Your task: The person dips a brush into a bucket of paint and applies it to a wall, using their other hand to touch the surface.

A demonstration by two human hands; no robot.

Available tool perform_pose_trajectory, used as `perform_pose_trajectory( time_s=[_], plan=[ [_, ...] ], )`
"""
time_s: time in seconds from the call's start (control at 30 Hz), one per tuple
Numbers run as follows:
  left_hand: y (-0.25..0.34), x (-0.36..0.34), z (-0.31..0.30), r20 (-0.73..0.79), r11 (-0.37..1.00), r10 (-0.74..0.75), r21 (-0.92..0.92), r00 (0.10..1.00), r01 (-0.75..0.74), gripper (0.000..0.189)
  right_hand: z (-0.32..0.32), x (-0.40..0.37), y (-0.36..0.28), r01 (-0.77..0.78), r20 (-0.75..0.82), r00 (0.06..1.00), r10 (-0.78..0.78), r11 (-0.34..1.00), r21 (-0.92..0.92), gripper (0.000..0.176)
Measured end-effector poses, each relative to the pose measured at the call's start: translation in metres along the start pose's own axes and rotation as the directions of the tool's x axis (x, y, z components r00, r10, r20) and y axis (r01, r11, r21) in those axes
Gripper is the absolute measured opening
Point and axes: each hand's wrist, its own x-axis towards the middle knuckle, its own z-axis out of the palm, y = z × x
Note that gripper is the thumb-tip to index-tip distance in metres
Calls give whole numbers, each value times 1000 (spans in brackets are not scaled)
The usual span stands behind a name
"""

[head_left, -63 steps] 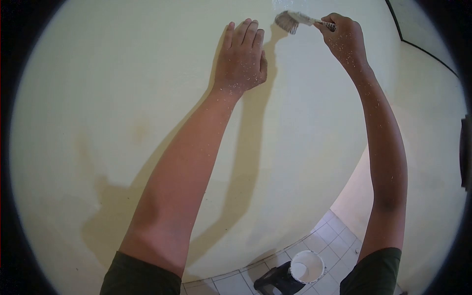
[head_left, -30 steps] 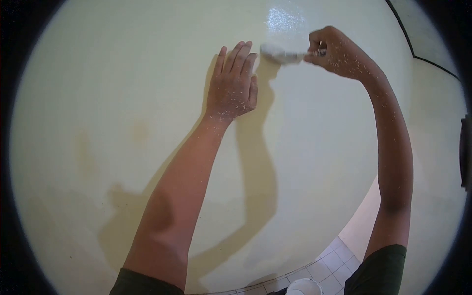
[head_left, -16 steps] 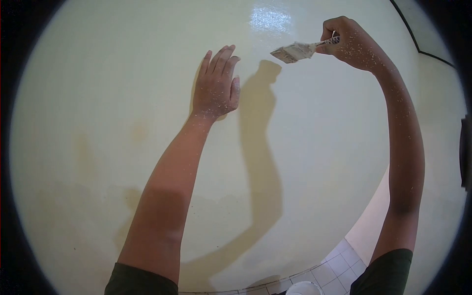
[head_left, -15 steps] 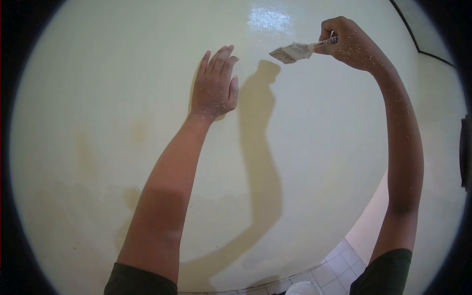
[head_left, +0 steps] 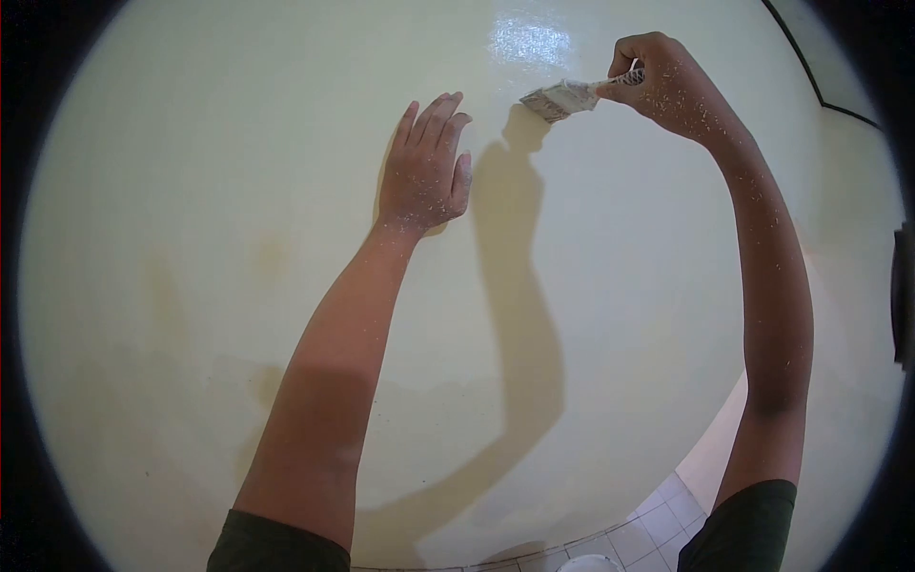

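Observation:
My right hand (head_left: 662, 81) is closed round the handle of a flat paintbrush (head_left: 564, 99), high on the right. The brush is coated in pale paint, and its bristles point left, close over the cream wall (head_left: 629, 267). To the left, my left hand (head_left: 426, 167) lies against the wall with its fingers stretched upward and holds nothing. Small white specks dot both hands and forearms. Just above the bristles, a wet-looking patch (head_left: 530, 43) of the wall shines.
A white bucket (head_left: 589, 564) is partly in view on the tiled floor (head_left: 658, 524) at the bottom. Dark trim (head_left: 801, 67) runs along the upper right, and a dark object (head_left: 899, 296) stands at the right edge. Faint yellowish stains (head_left: 164, 296) mark the left of the wall.
My right hand and the brush have shifted slightly left, and the brush's shadow now meets its bristles. My left hand keeps its pose, a little further right in view.

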Motion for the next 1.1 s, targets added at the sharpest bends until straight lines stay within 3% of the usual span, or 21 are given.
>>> perform_pose_trajectory(
  time_s=[0.07, 0.17, 0.27, 0.37, 0.47, 0.57, 0.67, 0.73, 0.8, 0.83, 0.93, 1.07, 1.1],
  plan=[
    [7, 1, -2, 2, 1000, 8, 1, 1000, -8, 44, -5, -1, -4, -44, 14, 999, 44, 999, -10, 26],
    [1, 5, -8, -1, 1000, 8, -13, 1000, -8, 44, 0, 32, -2, -5, -93, 996, -2, 997, -72, 27],
    [-9, 3, 4, -3, 1000, -13, -18, 1000, 13, 45, 24, 80, 18, -51, -179, 983, 30, 993, -109, 16],
    [-9, 2, 7, -7, 999, -44, -25, 999, 44, 46, 27, 105, 18, -163, -387, 912, 134, 986, -42, 16],
    [-10, 1, 6, -6, 999, -35, -15, 999, 35, 45, 38, 126, 38, -79, -517, 854, -60, 967, -242, 14],
    [-11, 0, 5, -4, 999, -39, -22, 999, 39, 45, 16, 106, 4, -207, -165, 971, 174, 956, -206, 11],
    [-13, -1, 5, -1, 1000, -31, -1, 1000, 31, 44, 28, 70, 19, 117, -70, 989, -127, 983, -140, 29],
    [-14, 0, 3, 11, 999, -33, 10, 999, 32, 44, 36, 41, 4, 157, 26, 988, -155, 986, -60, 29],
    [-15, 0, 2, 18, 999, -32, 22, 999, 32, 43, 38, 13, -13, 139, 96, 986, -134, 989, -44, 29],
    [-15, -1, 2, 17, 999, -28, 28, 999, 27, 43, 30, 2, -30, 32, 233, 972, -22, 999, -40, 28],
    [-16, 0, 1, 27, 999, -29, 33, 999, 28, 43, 24, -14, -34, -10, 418, 909, -1, 1000, 24, 28],
    [-17, -1, 3, 24, 999, -23, 38, 999, 22, 43, 4, 12, -4, 23, 302, 953, -9, 999, -41, 25],
    [-17, -1, 3, 27, 999, -27, 39, 999, 26, 43, 9, 25, 19, 101, 167, 982, -83, 989, -105, 27]
  ],
)
